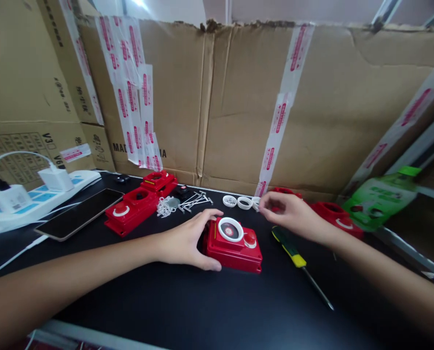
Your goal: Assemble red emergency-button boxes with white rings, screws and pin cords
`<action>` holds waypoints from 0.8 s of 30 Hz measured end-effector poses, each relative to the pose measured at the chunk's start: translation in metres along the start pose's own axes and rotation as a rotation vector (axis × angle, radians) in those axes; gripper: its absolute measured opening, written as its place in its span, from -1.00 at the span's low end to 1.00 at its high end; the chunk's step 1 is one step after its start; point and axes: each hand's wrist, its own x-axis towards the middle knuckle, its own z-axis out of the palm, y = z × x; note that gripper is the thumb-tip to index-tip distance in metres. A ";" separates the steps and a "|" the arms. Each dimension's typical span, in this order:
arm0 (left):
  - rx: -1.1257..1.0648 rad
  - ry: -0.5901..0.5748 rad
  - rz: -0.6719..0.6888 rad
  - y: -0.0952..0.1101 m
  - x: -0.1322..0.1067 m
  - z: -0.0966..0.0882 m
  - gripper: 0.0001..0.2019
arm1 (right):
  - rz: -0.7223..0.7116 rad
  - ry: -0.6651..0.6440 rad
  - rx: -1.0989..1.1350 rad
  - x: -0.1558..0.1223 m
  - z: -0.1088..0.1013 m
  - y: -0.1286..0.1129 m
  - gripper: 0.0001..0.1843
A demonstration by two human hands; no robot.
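A red plastic box [234,260] lies on the black table, with a white ring [231,229] around a dark round window and a red knob [250,238] beside it. My left hand [191,241] grips the box's left end, thumb at the front and fingers at the back. Over the rightmost of three small white round caps [255,203], my right hand [287,214] is closed with thumb and fingertips together. Anything between those fingertips is too small to make out. The leftmost cap [229,201] contains small metal parts. Below my right hand lies a green-and-yellow screwdriver [293,253].
More red boxes stand at left [129,218] and right [333,214]. Near the left ones are white loops [165,206] and metal rods [195,200]. A phone [81,214], a power strip [38,199] and a green bottle [380,199] flank the workspace. Cardboard [238,107] walls the back.
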 end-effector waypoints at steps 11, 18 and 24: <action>-0.061 0.057 0.008 0.005 0.000 0.005 -0.13 | 0.028 0.194 0.245 -0.065 0.011 -0.013 -0.73; -0.087 0.058 0.065 0.004 0.003 0.006 -0.21 | -0.062 0.207 0.278 -0.074 0.034 -0.023 -0.90; -0.004 0.068 0.109 0.002 0.002 0.006 -0.24 | -0.250 0.164 0.117 -0.078 0.039 -0.023 -0.80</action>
